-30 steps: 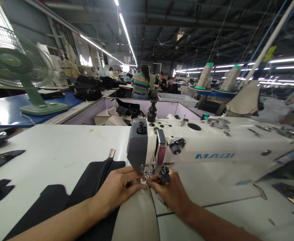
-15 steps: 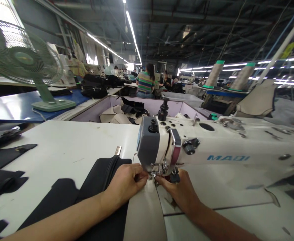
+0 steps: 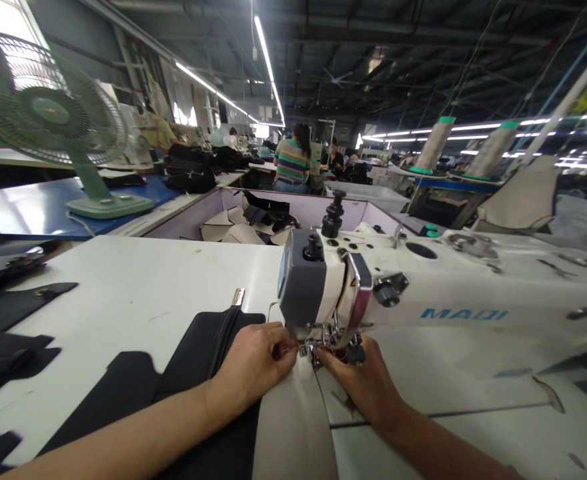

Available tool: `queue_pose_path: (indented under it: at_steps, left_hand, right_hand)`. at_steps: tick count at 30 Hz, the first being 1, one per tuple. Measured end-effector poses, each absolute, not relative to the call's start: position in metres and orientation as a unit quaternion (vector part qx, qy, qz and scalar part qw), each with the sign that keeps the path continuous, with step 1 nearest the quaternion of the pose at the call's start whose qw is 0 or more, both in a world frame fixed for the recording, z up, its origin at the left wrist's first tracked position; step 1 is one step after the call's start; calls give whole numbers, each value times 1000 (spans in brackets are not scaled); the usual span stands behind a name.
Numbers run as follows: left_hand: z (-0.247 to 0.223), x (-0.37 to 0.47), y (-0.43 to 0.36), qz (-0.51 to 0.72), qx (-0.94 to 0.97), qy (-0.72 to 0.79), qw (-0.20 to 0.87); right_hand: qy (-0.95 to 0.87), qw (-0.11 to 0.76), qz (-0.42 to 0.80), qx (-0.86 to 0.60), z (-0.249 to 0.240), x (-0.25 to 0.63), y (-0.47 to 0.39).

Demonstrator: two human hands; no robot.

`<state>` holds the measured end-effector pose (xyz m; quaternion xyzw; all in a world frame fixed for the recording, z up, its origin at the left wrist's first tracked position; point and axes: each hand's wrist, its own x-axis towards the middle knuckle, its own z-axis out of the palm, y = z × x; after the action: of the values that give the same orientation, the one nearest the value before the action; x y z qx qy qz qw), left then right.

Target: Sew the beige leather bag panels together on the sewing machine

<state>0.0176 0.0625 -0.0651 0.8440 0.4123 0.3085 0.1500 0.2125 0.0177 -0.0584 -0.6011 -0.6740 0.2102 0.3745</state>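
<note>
A white sewing machine (image 3: 438, 280) with a grey front cover stands over the work table. Beneath its presser foot (image 3: 309, 347) lies the far end of a beige panel (image 3: 296, 427), which looks like leather or coated cloth. My left hand (image 3: 256, 357) is closed, its curled fingertips pinching the panel at the left of the foot. On the other side, my right hand (image 3: 363, 383) has thumb and fingers together at the panel's right edge, partly hidden by machine parts. A black panel (image 3: 188, 353) with a metal end piece (image 3: 238, 297) spreads under my left forearm.
More black pieces (image 3: 13, 353) lie at the table's left. A green fan (image 3: 93, 180) stands on a blue surface. Behind the machine, a lilac-sided bin (image 3: 173, 229) holds beige and black pieces. Two thread cones (image 3: 433, 145) stand at right. A person in a striped top (image 3: 292, 163) is farther back.
The view has shifted slightly, so the machine sits a little farther right in the picture. Both hands stay beside the presser foot, with hardly any visible movement of the panel.
</note>
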Motion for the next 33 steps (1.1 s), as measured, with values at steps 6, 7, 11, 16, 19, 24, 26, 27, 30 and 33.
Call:
queue_pose_path:
  at_steps: [6,7,11,16,19,24,26,27,30,33]
  left_hand:
    - [-66,17,62,319,842,409,148]
    - [-66,16,62,320,842,408,149]
    - [-66,17,61,320,842,406,151]
    - [-66,18,61,316,844,405,155]
    - [-66,18,62,310,846,404,158]
    - [-63,18,62,304,846,406,163]
    - [-62,18,62,300,846,408,167]
    - [-62,18,62,299,846,408,169]
    - [-61,18,61,295,844,411,176]
    - [-60,18,61,295,840,418,181]
  right_hand:
    - [-678,374,206,-598,-57,213,17]
    - [-677,374,206,-599,-58,213,17]
    - [-673,376,206,-603,-60,213,18]
    - [-674,379,202,-601,-62,213,18]
    - [-676,382,194,-600,-63,213,18]
    - [-679,378,204,-595,-64,212,19]
    - [-675,382,205,-597,-63,212,19]
    - [-675,382,206,-596,-62,211,19]
    - [-677,381,210,-593,-60,211,18]
    - [-676,382,209,-595,-61,211,18]
